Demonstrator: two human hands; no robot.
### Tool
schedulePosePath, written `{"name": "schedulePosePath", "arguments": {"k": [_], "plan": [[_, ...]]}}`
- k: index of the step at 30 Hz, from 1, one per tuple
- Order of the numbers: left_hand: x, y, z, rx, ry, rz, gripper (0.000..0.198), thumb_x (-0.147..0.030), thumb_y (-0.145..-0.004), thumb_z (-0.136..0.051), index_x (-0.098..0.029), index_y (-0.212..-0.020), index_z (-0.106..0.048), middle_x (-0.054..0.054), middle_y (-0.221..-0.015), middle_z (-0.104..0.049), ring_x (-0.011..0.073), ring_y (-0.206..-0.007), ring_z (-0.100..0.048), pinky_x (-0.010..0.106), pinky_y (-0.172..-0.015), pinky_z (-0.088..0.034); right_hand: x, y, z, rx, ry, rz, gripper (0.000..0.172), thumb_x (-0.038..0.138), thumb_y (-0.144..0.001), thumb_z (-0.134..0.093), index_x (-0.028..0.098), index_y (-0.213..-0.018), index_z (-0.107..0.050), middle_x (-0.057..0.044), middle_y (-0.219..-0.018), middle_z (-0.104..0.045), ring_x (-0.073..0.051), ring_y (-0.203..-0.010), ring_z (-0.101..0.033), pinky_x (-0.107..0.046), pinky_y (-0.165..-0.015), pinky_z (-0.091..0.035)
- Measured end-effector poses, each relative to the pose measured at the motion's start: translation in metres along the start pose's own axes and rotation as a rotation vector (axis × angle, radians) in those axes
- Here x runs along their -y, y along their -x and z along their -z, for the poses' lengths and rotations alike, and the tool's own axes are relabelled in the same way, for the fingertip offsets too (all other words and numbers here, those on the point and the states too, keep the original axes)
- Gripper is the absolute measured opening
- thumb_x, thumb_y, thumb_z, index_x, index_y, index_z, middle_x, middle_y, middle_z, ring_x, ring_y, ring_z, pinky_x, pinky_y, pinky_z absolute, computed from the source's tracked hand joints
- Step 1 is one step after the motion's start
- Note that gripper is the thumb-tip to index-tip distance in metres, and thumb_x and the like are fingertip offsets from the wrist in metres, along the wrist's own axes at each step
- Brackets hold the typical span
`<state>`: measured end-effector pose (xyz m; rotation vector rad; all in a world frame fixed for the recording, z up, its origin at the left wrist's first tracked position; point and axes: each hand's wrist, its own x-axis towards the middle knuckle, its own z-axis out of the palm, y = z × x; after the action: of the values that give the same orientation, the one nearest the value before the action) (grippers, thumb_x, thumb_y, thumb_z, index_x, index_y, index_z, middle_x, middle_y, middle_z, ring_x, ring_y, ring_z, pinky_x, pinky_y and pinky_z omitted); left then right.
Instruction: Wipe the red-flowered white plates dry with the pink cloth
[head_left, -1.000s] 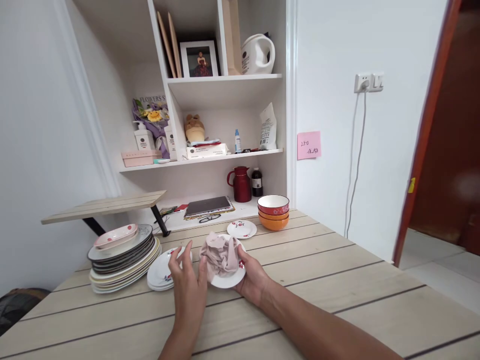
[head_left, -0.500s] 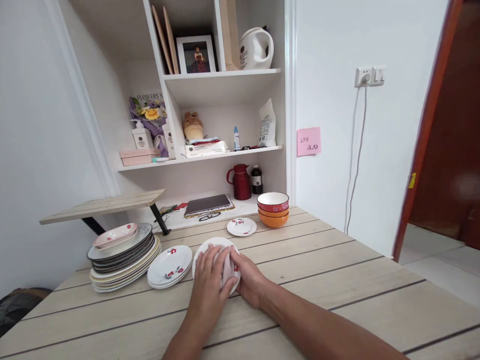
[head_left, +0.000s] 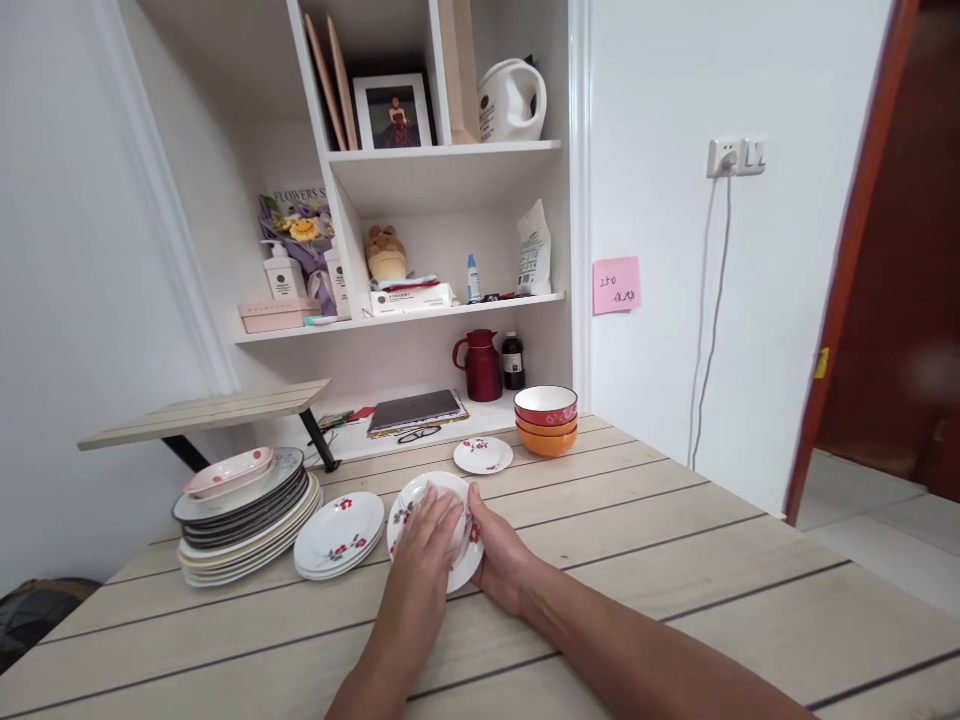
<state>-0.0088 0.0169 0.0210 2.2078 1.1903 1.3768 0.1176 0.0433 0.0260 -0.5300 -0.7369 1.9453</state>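
Note:
A white plate with red flowers (head_left: 459,577) is tilted a little above the wooden table, in front of me. My right hand (head_left: 504,555) grips its right edge, the thumb lying on the rim. Across the plate's face lies my left hand (head_left: 429,535), fingers together, pressing a thin white cloth or tissue (head_left: 457,537) to it. Most of that cloth is hidden under the fingers. Just left is a short stack of matching flowered plates (head_left: 339,530). A smaller flowered plate (head_left: 483,455) rests beyond my hands.
At the left stands a tall stack of plates (head_left: 244,540) topped by a pink-spotted dish (head_left: 229,470). Stacked bowls (head_left: 546,420) sit at the back right. Behind are a raised wooden shelf (head_left: 202,410), a laptop (head_left: 416,408), glasses (head_left: 417,435) and a red jug (head_left: 481,367).
My left hand has slid over the plate and its fingers have drawn together, uncovering more of the flowers on the left. My right hand keeps its hold on the rim.

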Motion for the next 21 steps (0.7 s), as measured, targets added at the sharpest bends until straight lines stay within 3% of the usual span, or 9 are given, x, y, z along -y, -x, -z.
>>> {"name": "schedulePosePath", "arguments": {"k": [8,15,18,21], "plan": [[-0.006,-0.003,0.005,0.059,0.216,0.006,0.051,-0.017,-0.071,-0.062,-0.029,-0.12,-0.065,0.007,-0.139,-0.053,0.0309,-0.139,-0.033,0.05,-0.117,-0.01,0.002,0.002,0.0,0.055,0.041,-0.029,0.055,0.059,-0.09,-0.043,0.014,-0.112,-0.064,-0.012,-0.104,-0.073,-0.022,-0.096,-0.068,-0.037,-0.087,-0.05],[0.002,-0.001,0.0,-0.071,0.01,0.007,0.061,-0.005,-0.074,-0.048,-0.029,-0.13,-0.055,0.003,-0.146,-0.046,0.0239,-0.139,-0.033,0.048,-0.118,-0.016,-0.005,-0.002,0.002,0.084,0.071,0.017,0.056,0.06,-0.089,-0.045,0.017,-0.119,-0.062,-0.009,-0.105,-0.073,-0.021,-0.091,-0.068,-0.035,-0.083,-0.051],[0.003,0.002,0.0,-0.146,-0.179,-0.021,0.061,-0.004,-0.076,-0.048,-0.03,-0.131,-0.052,0.005,-0.151,-0.036,0.0254,-0.14,-0.031,0.049,-0.115,-0.024,-0.004,0.0,0.0,0.062,0.077,0.003,0.053,0.058,-0.089,-0.046,0.016,-0.117,-0.062,-0.009,-0.104,-0.073,-0.02,-0.088,-0.068,-0.032,-0.079,-0.051],[0.004,0.003,0.0,-0.252,-0.337,-0.077,0.051,-0.01,-0.08,-0.053,-0.029,-0.128,-0.052,0.01,-0.146,-0.037,0.0285,-0.135,-0.037,0.051,-0.109,-0.033,-0.002,0.003,-0.002,0.032,0.105,-0.026,0.054,0.059,-0.089,-0.045,0.015,-0.115,-0.064,-0.009,-0.1,-0.074,-0.019,-0.084,-0.068,-0.03,-0.075,-0.051]]}}
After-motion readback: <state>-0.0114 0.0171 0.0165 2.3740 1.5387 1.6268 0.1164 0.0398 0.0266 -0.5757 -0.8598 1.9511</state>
